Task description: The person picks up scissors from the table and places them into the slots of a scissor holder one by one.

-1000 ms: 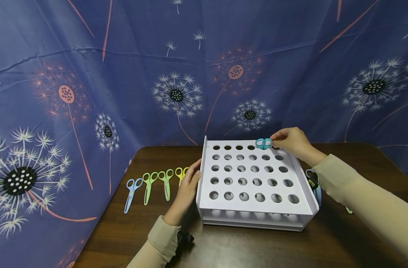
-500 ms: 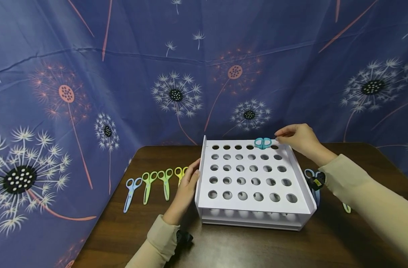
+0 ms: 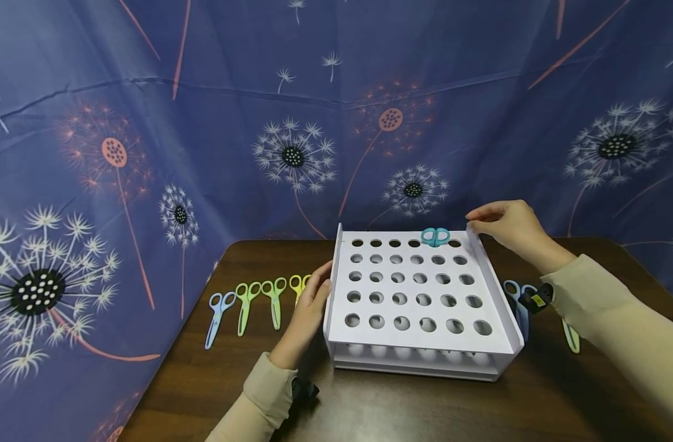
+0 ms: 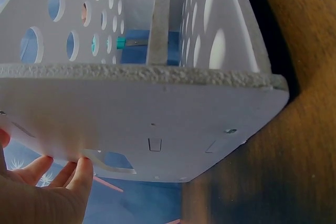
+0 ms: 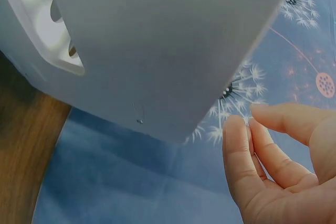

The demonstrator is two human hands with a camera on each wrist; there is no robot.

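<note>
A white rack with rows of round holes stands on the table. Teal-handled scissors sit in a hole of its back row, handles up; in the left wrist view their blade shows below the perforated top. My left hand rests against the rack's left side panel, fingertips beside the slot in it in the left wrist view. Off the rack's back right corner is my right hand, its fingers loosely bent. Nothing is between its thumb and fingers in the right wrist view.
Left of the rack, blue scissors, green scissors, lighter green scissors and partly hidden yellow scissors lie in a row on the brown table. To the right lie blue scissors and a green-bladed pair, partly covered by the right arm.
My right hand has let go of the teal scissors and moved right, away from them. The scissors stay in the rack. My left hand has kept its place.
</note>
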